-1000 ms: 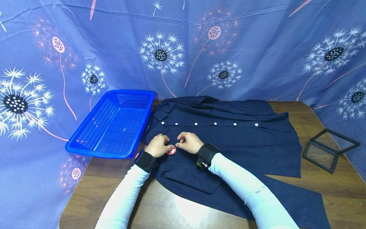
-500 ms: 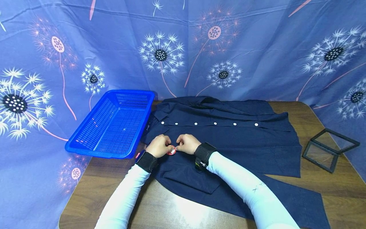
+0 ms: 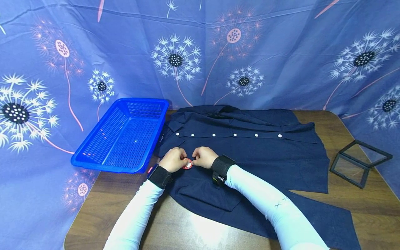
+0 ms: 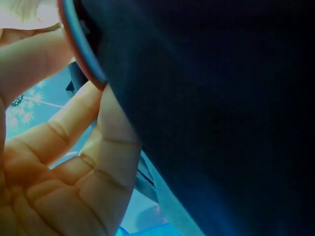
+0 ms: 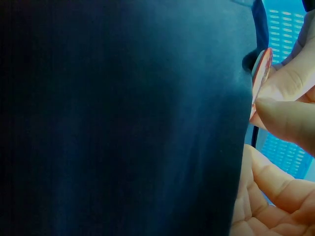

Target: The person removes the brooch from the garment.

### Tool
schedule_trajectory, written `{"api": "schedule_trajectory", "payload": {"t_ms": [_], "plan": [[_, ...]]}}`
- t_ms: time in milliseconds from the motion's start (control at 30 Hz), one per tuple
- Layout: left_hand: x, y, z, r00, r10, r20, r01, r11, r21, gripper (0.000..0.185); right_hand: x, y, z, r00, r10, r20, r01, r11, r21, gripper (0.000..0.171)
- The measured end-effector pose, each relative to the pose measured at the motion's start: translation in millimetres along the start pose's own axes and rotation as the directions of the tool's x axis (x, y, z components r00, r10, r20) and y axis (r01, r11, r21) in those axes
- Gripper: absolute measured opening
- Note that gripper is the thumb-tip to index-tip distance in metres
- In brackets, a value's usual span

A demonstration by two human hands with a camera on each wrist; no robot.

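A round, red-rimmed badge (image 3: 187, 164) lies against the navy shirt (image 3: 262, 163). In the head view my left hand (image 3: 172, 159) pinches the badge from the left, thumb on its face. My right hand (image 3: 205, 157) grips its right edge, fingers curled and thumb at the rim. From the right wrist, the badge (image 5: 262, 81) appears nearly edge-on beside the dark cloth, both thumbs on its face. The left wrist view shows the badge's rim (image 4: 78, 51) and fingers behind it; most of its back is hidden.
A blue plastic basket (image 3: 125, 146) stands left of the shirt. On the right, a black hinged frame (image 3: 351, 170) with clear panes stands open on the wooden table (image 3: 125, 194). A patterned blue curtain (image 3: 200, 45) hangs behind the table.
My right hand has moved slightly left, and its thumb has closed the gap to the badge's right edge. The left hand has stayed on the badge with little movement.
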State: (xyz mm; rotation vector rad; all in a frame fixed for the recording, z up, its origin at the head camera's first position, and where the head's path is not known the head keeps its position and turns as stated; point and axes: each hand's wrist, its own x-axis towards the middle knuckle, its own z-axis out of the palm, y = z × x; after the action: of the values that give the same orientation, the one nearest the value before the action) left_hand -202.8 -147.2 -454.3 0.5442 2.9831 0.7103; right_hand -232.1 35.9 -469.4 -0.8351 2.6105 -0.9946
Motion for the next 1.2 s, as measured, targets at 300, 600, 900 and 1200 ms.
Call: {"api": "schedule_trajectory", "payload": {"t_ms": [300, 600, 900, 1200], "plan": [[-1.0, 2.3, -7.7, 1.0, -0.025, 0.016, 0.025, 0.999, -0.047, 0.005, -2, -16, -6, 0.997, 0.081, 0.019, -0.079, 0.995, -0.057, 0.022], [-2.8, 3.4, -8.9, 1.0, 0.002, 0.001, -0.002, 0.996, -0.094, 0.005, 2, -22, -5, 0.998, 0.044, 0.053, -0.042, 0.998, -0.037, 0.011], [-4.9, 4.7, -6.7, 0.999, 0.014, -0.038, -0.018, 0.995, -0.096, 0.01, 5, -20, 2, 0.999, 0.026, 0.041, -0.026, 1.0, 0.002, 0.006], [-6.6, 4.7, -5.9, 0.998, 0.035, -0.057, -0.039, 0.996, -0.085, 0.011, 4, -25, 2, 0.995, 0.071, 0.076, -0.079, 0.991, 0.108, 0.005]]}}
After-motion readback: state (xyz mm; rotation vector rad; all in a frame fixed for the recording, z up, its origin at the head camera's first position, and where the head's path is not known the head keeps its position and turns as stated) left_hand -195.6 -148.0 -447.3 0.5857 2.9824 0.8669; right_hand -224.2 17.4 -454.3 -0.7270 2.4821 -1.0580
